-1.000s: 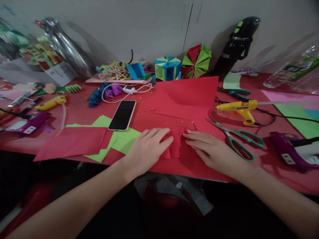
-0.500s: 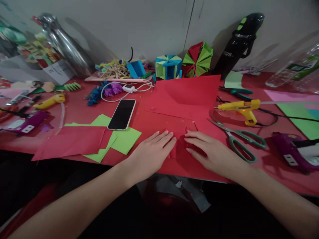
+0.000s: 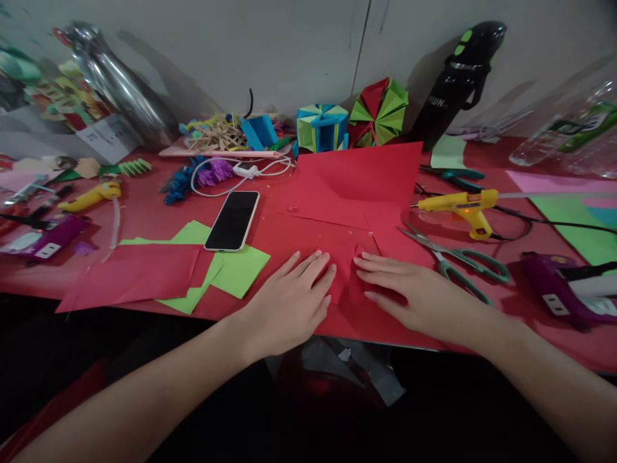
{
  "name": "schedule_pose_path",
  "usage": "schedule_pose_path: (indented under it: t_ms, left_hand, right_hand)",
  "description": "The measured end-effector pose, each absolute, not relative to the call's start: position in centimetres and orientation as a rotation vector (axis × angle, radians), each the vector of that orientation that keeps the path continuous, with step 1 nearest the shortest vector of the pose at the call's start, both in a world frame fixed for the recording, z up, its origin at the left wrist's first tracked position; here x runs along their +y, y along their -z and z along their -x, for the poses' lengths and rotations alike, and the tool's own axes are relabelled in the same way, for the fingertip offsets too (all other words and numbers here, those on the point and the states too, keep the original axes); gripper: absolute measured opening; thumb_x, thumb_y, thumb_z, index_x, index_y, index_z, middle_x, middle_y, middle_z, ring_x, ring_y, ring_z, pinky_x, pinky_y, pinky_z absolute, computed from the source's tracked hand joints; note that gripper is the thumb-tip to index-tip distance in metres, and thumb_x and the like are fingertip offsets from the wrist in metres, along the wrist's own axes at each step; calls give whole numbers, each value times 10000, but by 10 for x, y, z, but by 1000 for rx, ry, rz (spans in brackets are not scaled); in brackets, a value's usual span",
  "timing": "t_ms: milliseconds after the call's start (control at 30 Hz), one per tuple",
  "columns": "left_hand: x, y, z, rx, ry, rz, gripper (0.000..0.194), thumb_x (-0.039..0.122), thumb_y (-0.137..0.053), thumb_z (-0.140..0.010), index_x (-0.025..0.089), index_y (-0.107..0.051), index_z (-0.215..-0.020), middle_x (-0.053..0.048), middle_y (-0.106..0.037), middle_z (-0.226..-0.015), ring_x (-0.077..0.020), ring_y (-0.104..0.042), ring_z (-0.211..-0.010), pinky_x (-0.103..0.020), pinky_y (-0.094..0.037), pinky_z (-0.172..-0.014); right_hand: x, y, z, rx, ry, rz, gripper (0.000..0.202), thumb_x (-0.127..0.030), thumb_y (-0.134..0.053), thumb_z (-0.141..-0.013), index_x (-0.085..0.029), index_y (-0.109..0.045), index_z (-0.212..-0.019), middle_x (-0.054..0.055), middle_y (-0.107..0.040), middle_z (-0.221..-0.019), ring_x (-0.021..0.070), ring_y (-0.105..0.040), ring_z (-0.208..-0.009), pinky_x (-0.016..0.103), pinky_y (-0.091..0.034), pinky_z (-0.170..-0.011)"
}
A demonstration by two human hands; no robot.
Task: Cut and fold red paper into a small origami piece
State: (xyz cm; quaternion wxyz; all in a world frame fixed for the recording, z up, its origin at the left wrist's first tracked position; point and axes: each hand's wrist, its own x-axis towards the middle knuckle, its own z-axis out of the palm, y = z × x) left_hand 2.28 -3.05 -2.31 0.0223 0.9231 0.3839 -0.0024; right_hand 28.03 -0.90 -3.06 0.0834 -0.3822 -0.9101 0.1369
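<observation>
A small piece of red paper (image 3: 343, 280) lies near the front edge of the red table, partly covered by both hands. My left hand (image 3: 294, 296) rests flat on its left side with the fingers spread. On its right side lies my right hand (image 3: 409, 289), fingers stretched out and slightly apart. The paper's edges look folded by the fingertips, but red on red makes its outline hard to see. Behind it is a large red sheet (image 3: 357, 183). Green-handled scissors (image 3: 456, 254) lie just beyond my right hand.
A phone (image 3: 232, 220) sits on green paper squares (image 3: 242, 273), beside red sheets (image 3: 130, 276). A yellow glue gun (image 3: 460, 204) stands at the right, near a purple device (image 3: 563, 289). Paper shapes (image 3: 322, 128), a black bottle (image 3: 457, 80) and a steel flask (image 3: 123, 83) line the wall.
The view has shifted slightly, so everything appears a little further left. The thumb of my left hand shows more clearly, set apart from the fingers. Both hands remain on the red paper.
</observation>
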Motion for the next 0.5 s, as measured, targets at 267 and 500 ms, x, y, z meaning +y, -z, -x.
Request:
schedule_pose_path:
  t_ms: [267,500]
  left_hand:
    - [-27,21,-18,1218,-24,-2795,523,405,-345,-1025,142,-438,-1468,-153,-370,-1573,-306,-318,-1464,-487,-268,-1192]
    - [-22,23,-11,1136,-41,-2845,516,418,-331,-1037,145,-452,-1457,-149,-388,-1564,-295,-316,-1466,-458,-257,-1195]
  right_hand:
    - [-9,28,-280,-2715,-393,1120,372,-217,-513,-958,-204,-649,-1304,67,-558,-1438,249,-517,-1344,459,-440,-1135]
    - [-9,29,-280,-2732,-402,1145,387,-238,-490,-974,-218,-619,-1338,46,-535,-1463,234,-489,-1368,452,-425,-1148]
